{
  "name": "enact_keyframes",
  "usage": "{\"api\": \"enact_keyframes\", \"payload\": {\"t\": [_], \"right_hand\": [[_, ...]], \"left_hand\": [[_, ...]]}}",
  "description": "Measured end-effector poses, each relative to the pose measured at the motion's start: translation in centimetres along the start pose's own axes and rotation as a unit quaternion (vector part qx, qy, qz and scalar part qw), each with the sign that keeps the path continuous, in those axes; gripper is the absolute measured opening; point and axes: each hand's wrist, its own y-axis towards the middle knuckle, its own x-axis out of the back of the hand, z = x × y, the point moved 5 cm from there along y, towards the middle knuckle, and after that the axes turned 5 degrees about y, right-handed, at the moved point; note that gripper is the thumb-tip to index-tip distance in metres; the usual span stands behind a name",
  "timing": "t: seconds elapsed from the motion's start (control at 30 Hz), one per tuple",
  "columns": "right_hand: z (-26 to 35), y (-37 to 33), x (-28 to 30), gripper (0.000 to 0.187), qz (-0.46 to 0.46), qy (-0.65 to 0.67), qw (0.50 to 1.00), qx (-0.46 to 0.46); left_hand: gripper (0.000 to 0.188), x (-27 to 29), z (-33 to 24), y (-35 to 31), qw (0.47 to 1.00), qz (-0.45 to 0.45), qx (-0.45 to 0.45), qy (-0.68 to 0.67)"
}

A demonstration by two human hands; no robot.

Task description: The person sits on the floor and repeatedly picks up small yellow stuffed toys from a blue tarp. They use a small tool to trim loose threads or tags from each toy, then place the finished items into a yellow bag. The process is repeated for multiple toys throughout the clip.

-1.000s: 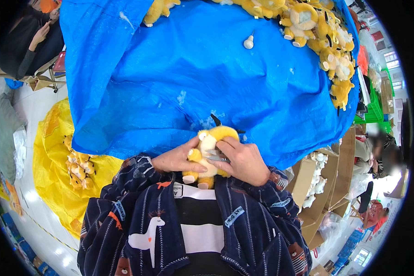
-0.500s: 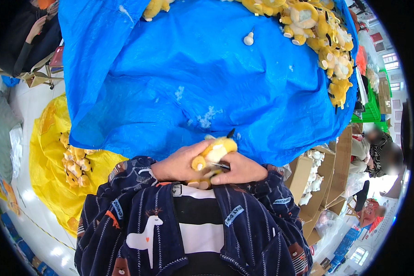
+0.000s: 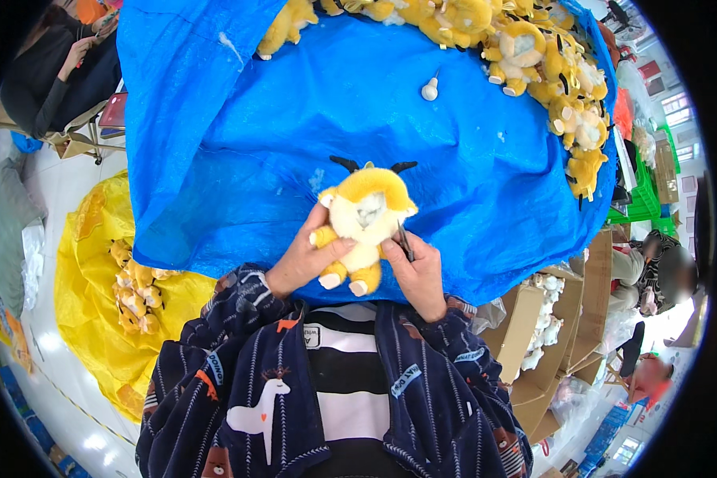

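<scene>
Both hands up at the near edge of the blue tarp (image 3: 295, 143) covering the desk. The left hand (image 3: 307, 261) is wrapped around the yellow plush toy (image 3: 362, 223), fingers closed on its side, holding it upright, face toward the camera, black horns on top. The right hand (image 3: 418, 275) presses against the toy's other side, gripping a thin dark tool (image 3: 405, 241). More yellow plush toys (image 3: 534, 56) heap along the tarp's far edge. Left, a yellow bag (image 3: 88, 319) holds several plush toys; right, open cardboard boxes (image 3: 518, 334) hold white ones.
</scene>
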Motion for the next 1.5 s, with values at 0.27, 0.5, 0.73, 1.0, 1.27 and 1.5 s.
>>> {"api": "enact_keyframes", "payload": {"t": [0.27, 0.5, 0.73, 1.0, 1.27, 1.5], "right_hand": [[0.8, -0.5, -1.9, 0.019, 0.079, -0.097, 0.981, 0.149], [1.1, -1.4, -2.7, 0.033, 0.096, -0.239, 0.934, 0.248], [0.3, -1.5, -3.6, 0.044, 0.085, -0.217, 0.929, 0.287], [-0.6, 0.6, -1.1, 0.028, 0.040, 0.034, 0.991, 0.123], [0.5, 1.3, -0.7, 0.029, 0.048, 0.074, 0.996, -0.004], [0.3, 1.0, 0.0, 0.031, -0.018, 0.191, 0.981, -0.013]], "left_hand": [[0.057, 2.3, -2.5, 0.3, 0.987, -0.009, 0.101, 0.126], [0.027, 2.7, -3.4, 1.0, 0.925, -0.112, 0.054, 0.360], [0.022, 4.9, -0.9, 1.8, 0.933, -0.229, -0.129, 0.244], [0.070, 3.3, -4.3, 1.3, 0.999, 0.023, 0.016, -0.045], [0.039, 0.9, 1.4, 0.3, 0.993, -0.021, 0.107, -0.042], [0.043, 1.1, 1.1, 1.1, 0.993, -0.090, 0.069, 0.012]]}}
